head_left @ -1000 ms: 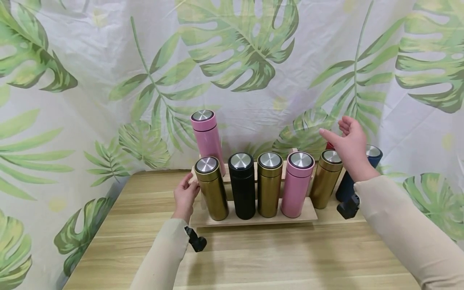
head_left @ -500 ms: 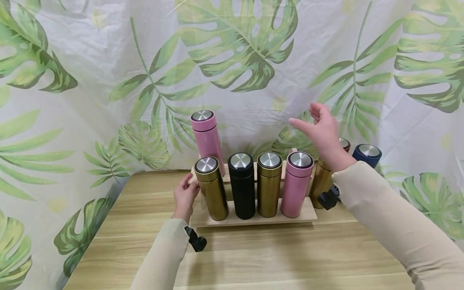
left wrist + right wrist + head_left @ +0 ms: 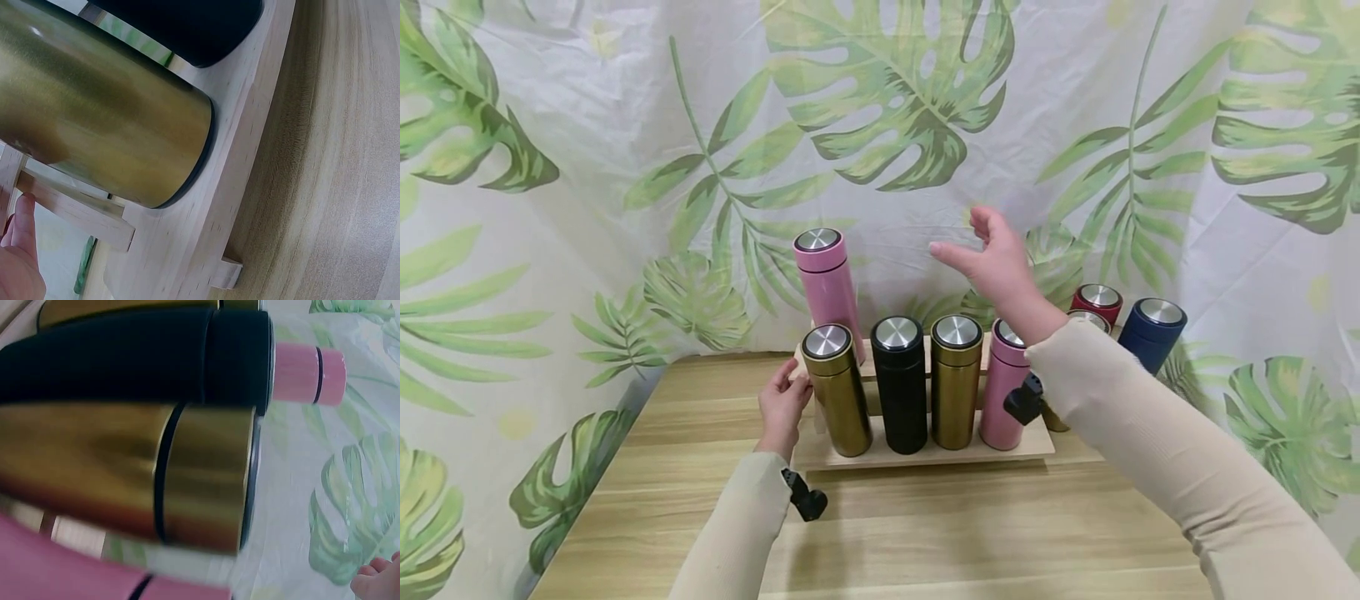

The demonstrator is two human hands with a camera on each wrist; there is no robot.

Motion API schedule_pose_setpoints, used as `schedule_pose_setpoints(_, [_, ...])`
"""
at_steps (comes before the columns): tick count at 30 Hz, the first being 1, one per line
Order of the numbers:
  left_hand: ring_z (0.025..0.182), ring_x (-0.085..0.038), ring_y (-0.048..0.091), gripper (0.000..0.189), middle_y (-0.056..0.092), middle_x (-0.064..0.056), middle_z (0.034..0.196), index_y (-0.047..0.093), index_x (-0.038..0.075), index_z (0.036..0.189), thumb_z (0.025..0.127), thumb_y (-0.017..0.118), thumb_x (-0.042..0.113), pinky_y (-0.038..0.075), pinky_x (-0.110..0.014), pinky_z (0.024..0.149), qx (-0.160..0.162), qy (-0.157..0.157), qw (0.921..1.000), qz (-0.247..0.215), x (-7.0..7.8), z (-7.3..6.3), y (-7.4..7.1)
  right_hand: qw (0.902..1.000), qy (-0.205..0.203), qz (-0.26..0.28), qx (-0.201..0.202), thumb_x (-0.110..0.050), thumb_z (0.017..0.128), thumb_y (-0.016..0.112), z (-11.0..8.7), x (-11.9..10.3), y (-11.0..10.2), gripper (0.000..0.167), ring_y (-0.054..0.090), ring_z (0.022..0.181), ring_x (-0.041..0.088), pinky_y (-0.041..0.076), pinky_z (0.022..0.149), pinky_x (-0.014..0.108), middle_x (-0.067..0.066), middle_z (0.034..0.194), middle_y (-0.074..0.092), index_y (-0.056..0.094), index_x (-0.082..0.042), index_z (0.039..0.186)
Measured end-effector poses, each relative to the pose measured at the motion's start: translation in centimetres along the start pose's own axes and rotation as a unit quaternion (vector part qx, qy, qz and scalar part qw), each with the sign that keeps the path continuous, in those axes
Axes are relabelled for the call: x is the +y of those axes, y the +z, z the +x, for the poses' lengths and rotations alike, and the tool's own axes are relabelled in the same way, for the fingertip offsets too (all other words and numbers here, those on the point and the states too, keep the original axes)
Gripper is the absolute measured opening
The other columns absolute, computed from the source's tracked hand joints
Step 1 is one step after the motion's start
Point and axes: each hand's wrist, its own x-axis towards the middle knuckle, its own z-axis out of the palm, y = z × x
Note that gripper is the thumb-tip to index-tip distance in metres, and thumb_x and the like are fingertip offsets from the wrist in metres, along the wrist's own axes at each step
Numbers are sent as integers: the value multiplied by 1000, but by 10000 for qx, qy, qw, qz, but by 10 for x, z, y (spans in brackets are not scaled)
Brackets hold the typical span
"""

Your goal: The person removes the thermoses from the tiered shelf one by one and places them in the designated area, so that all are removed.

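Observation:
In the head view, several flasks stand upright on the lower step of a pale wooden rack [image 3: 925,457]: a gold flask [image 3: 842,400], a black flask [image 3: 904,400], a second gold flask [image 3: 957,392] and a pink flask [image 3: 1000,408]. Another pink flask [image 3: 831,287] stands on the upper step at the left. My left hand [image 3: 782,408] holds the rack's left end; in the left wrist view a fingertip lies against its wooden side bar [image 3: 78,212]. My right hand [image 3: 996,262] is empty, thumb and fingers spread apart, raised above and behind the row.
Right of the rack stand a red flask [image 3: 1101,296], a blue flask [image 3: 1152,329] and another gold flask, mostly hidden by the right sleeve [image 3: 1150,433]. A leaf-print cloth [image 3: 587,208] hangs behind the wooden table [image 3: 925,533].
My right hand has moved left, from over the flasks at the right to above the rack's back, still empty. The left hand and the flasks have stayed put.

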Motion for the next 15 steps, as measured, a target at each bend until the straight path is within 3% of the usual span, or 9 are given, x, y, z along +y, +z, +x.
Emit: schedule_pose_setpoints(15, [71, 0, 60, 46, 51, -2, 85, 47, 1, 133, 87, 56, 0, 54, -15, 71, 82, -56, 9999, 90, -2, 1, 0, 9992, 174, 189, -292, -34, 78, 73, 5, -8, 55, 82, 31, 134, 18, 31, 110, 32, 7, 146, 35, 30, -10, 143])
